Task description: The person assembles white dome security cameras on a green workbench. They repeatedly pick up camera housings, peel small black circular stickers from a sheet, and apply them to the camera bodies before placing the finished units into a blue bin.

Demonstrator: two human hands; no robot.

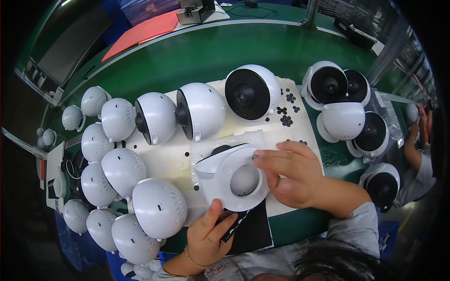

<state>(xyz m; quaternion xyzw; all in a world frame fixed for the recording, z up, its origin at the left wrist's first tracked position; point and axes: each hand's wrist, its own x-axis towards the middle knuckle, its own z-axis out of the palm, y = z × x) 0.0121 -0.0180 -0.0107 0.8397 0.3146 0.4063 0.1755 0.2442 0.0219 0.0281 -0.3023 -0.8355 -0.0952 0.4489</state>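
In the middle lies a white dome camera (206, 177) with its ring-shaped base (224, 180) turned up toward me, on a piece of bubble wrap (255, 139). My right hand (297, 178) is at the base's upper right edge, with a small dark round pad (255, 157) at its fingertips. Under the base, my left hand (206, 236) has its fingers closed on a black strip with white dots (234, 226); its thumb tip meets the base's lower rim. Small black pads (286, 121) lie scattered and in clusters on the pale board (304, 126).
Several white dome cameras (159, 208) stand crowded along the left. Others with black fronts (247, 93) are behind the board, and more (343, 121) stand at the right. A black sheet (253, 229) lies at the front edge. Another person's arm (412, 145) shows at far right.
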